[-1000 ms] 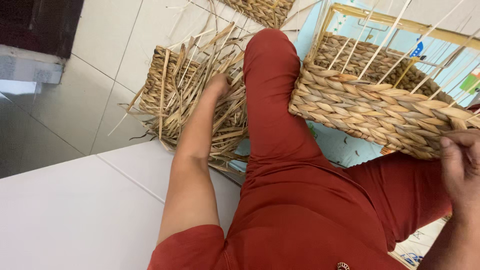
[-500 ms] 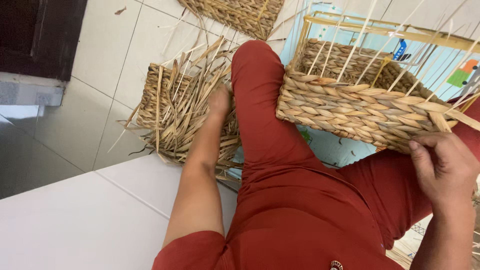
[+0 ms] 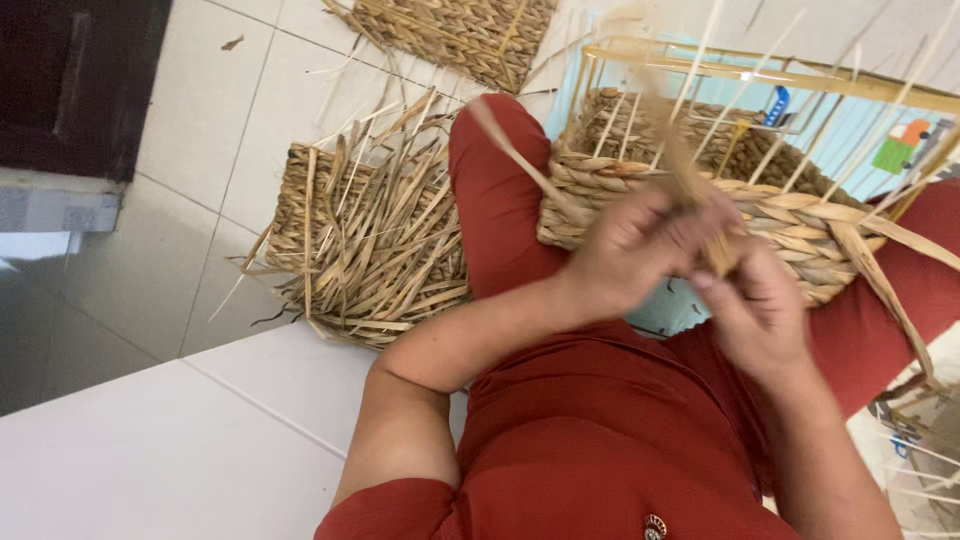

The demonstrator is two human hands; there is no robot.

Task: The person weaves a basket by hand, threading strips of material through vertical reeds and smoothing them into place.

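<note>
While both hands meet in front of the body, we note the left hand closed in a grip on a dried straw strand, which runs up and to the left from the fist across the red trouser leg. Our right hand sits just beside the left, fingers curled shut around the blurred near end of the same fibre; motion blur prevents us from telling exactly how much material that grip encloses.

Directly behind the hands lies the half-woven basket, resting across the lap. Its lower wall is plaited in thick tan bands, and thin pale uprights rise from it inside a light wooden frame. One loose broad strand hangs off the basket's right end.

To the left of the raised knee, on the white tiled floor, sits a woven piece bristling with loose straw ends, well apart from the hands. Another woven mat lies at the top edge of the view. A dark doorway occupies the upper left corner. Small coloured items beyond the frame at the upper right are too blurred for us to identify.
</note>
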